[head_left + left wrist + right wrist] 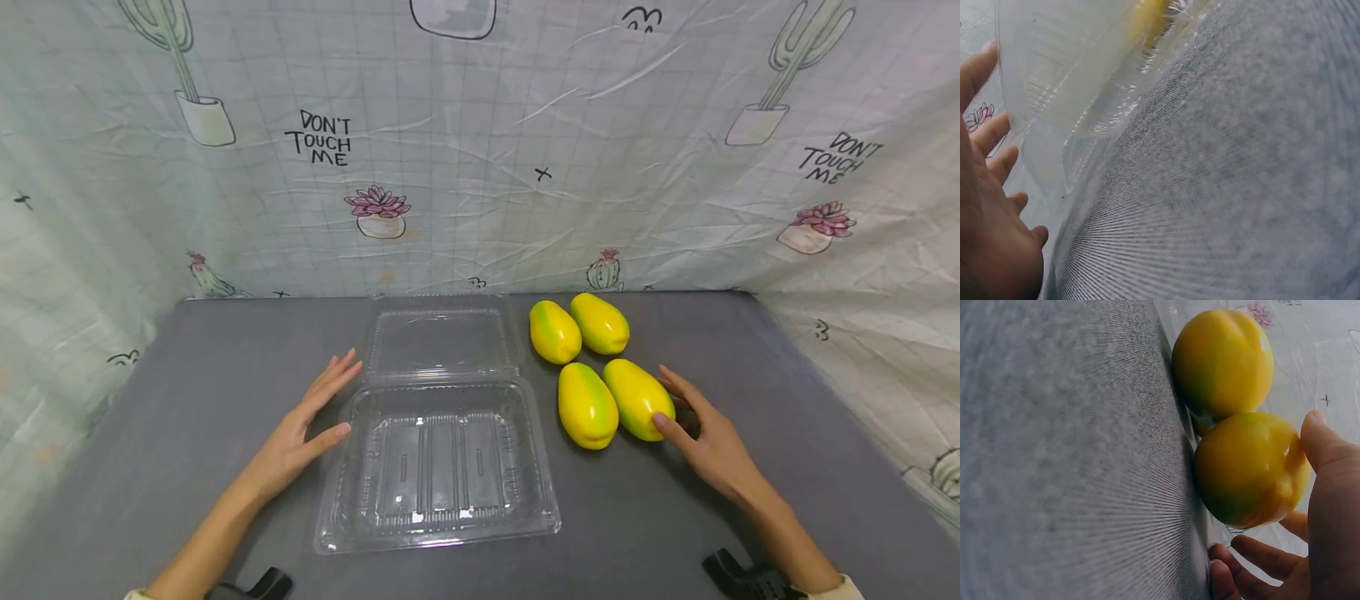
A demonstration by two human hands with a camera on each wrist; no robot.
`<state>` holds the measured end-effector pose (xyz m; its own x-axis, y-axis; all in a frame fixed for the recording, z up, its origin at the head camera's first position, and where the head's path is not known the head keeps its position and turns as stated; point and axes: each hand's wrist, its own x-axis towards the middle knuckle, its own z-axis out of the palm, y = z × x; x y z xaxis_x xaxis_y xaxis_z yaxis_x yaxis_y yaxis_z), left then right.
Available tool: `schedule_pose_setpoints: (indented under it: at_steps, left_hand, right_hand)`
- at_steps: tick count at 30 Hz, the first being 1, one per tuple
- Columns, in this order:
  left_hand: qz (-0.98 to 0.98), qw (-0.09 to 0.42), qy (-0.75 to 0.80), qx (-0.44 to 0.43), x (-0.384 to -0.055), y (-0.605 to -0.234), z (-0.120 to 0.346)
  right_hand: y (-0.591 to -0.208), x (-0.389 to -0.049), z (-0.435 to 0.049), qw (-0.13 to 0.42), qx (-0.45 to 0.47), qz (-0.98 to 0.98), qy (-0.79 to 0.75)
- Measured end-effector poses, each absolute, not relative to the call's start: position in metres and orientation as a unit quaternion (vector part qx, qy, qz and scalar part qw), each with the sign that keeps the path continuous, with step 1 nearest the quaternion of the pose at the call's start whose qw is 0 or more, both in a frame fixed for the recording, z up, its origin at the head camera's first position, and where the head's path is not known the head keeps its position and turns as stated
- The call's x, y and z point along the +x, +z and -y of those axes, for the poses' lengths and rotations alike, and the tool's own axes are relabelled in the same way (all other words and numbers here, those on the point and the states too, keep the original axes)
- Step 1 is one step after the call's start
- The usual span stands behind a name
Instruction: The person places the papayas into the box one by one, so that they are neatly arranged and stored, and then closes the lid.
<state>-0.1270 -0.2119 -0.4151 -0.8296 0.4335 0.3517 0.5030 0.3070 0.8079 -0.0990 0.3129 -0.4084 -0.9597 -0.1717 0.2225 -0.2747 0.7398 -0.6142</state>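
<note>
On the grey table sits a clear plastic clamshell box [442, 467], its lid [442, 342] folded open toward the back. Beside its left edge is my left hand [303, 429], fingers spread, holding nothing; the left wrist view shows the fingertips near the clear plastic. To the right of the box lie several yellow-green mangoes. My right hand [708, 442] is at the front right mango [637, 400], thumb tip at its near end and the other fingers loosely along its far side. Another mango [1222, 362] lies right against that one [1250, 472] in the right wrist view.
Two more mangoes, one at the back left [555, 332] and one at the back right [600, 323], lie near the lid. A printed cloth [465, 150] hangs behind the table and along both sides.
</note>
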Motion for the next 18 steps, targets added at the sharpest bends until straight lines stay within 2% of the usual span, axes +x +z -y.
schedule_pose_setpoints:
  at_steps: [18]
  left_hand:
    - [0.814, 0.06, -0.484, -0.317, -0.13, -0.427, 0.213]
  right_hand:
    - [-0.411, -0.099, -0.309, 0.062, 0.092, 0.927, 0.357]
